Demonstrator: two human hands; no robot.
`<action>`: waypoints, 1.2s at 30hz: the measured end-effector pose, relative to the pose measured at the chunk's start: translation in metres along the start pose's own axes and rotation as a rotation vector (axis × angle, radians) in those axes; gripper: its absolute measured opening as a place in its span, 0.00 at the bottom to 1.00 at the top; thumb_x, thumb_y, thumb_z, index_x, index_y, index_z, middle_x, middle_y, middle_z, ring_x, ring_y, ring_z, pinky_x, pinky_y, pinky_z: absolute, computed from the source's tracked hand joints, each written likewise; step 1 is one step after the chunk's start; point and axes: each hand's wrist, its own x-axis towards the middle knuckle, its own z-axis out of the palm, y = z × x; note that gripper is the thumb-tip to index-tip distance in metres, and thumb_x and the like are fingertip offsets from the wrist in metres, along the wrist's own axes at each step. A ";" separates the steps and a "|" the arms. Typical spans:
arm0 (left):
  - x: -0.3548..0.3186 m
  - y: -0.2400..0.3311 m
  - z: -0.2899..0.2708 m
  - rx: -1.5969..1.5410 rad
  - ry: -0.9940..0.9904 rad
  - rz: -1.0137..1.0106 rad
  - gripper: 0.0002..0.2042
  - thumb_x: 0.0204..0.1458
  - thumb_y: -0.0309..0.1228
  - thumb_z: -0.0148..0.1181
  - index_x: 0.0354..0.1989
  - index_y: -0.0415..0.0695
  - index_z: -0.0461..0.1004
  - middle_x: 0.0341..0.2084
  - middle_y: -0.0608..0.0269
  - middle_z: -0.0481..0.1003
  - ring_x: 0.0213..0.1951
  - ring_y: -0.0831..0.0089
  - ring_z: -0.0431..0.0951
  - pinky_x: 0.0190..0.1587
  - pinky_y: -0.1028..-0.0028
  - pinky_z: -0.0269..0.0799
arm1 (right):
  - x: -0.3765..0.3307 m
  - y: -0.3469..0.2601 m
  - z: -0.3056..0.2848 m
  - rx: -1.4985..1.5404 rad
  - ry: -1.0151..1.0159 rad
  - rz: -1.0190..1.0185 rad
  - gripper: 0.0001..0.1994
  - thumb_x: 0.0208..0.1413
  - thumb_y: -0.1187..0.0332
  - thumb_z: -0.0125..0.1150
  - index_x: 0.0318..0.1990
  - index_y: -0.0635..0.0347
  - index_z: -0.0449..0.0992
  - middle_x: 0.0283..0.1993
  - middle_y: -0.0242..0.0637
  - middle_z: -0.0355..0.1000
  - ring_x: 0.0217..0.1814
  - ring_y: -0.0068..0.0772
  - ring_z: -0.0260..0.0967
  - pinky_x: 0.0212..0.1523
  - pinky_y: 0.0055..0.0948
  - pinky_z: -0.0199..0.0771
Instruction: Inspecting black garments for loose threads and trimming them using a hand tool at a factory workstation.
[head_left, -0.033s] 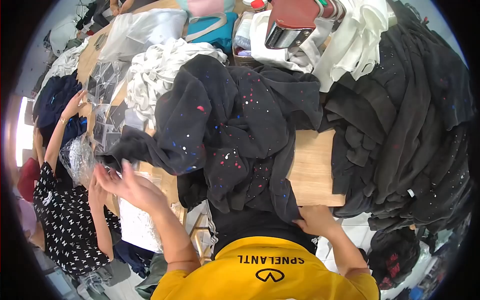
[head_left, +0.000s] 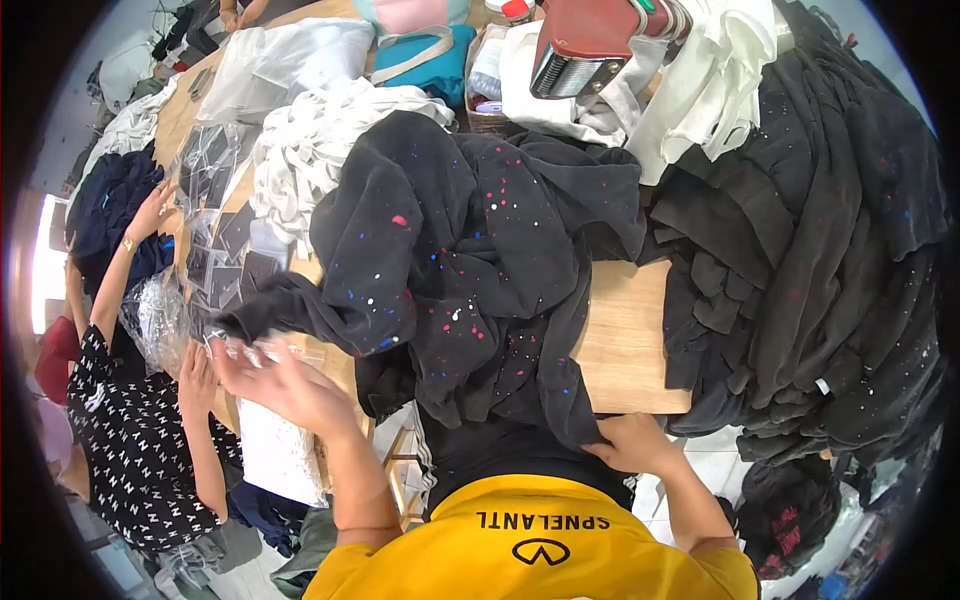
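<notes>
A black garment splashed with red, blue and white paint-like specks lies bunched before me, partly over the table's near edge. My right hand is closed on its lower right end, the fingers pinching the cloth. Close beside the garment's narrow left end, which looks like a sleeve, my left hand is raised with its fingers stretched out and slightly blurred. I see nothing held in it, and whether its fingertips touch the cloth cannot be made out.
Dark garments are heaped at right. White cloth, clear plastic packets and a teal bag lie on the wooden table. A red-brown machine stands at the back. A co-worker's arms reach in at left.
My left hand has shifted a little right and toward me. The garment's narrow left end has also moved slightly right. My right hand keeps its grip in the same place.
</notes>
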 end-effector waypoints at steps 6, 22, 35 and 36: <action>-0.103 0.051 0.005 -0.664 -1.842 0.014 0.29 0.43 0.53 0.61 0.45 0.42 0.69 0.31 0.58 0.75 0.34 0.57 0.77 0.35 0.64 0.71 | 0.053 -0.034 -0.105 1.532 0.597 0.200 0.20 0.61 0.59 0.51 0.50 0.70 0.71 0.46 0.40 0.74 0.44 0.29 0.73 0.46 0.27 0.72; -0.072 0.066 0.094 -0.774 -1.046 -1.292 0.22 0.63 0.47 0.43 0.56 0.42 0.65 0.51 0.62 0.70 0.52 0.71 0.71 0.55 0.69 0.67 | 0.078 -0.053 -0.095 0.587 0.573 -0.263 0.28 0.44 0.77 0.59 0.58 0.56 0.67 0.66 0.47 0.53 0.66 0.45 0.55 0.60 0.37 0.59; -0.060 0.086 0.039 -1.012 -1.377 -1.139 0.16 0.56 0.32 0.56 0.51 0.44 0.65 0.51 0.59 0.69 0.54 0.66 0.70 0.56 0.67 0.64 | 0.086 -0.046 -0.087 0.710 0.951 -0.148 0.16 0.39 0.82 0.56 0.40 0.64 0.80 0.41 0.42 0.73 0.41 0.35 0.73 0.42 0.24 0.70; -0.053 0.083 0.032 -0.856 -1.634 -0.913 0.09 0.55 0.28 0.57 0.43 0.42 0.69 0.50 0.58 0.70 0.52 0.66 0.71 0.53 0.69 0.66 | 0.088 -0.042 -0.081 0.759 1.061 -0.128 0.15 0.40 0.82 0.55 0.38 0.65 0.80 0.41 0.41 0.72 0.40 0.34 0.72 0.42 0.24 0.70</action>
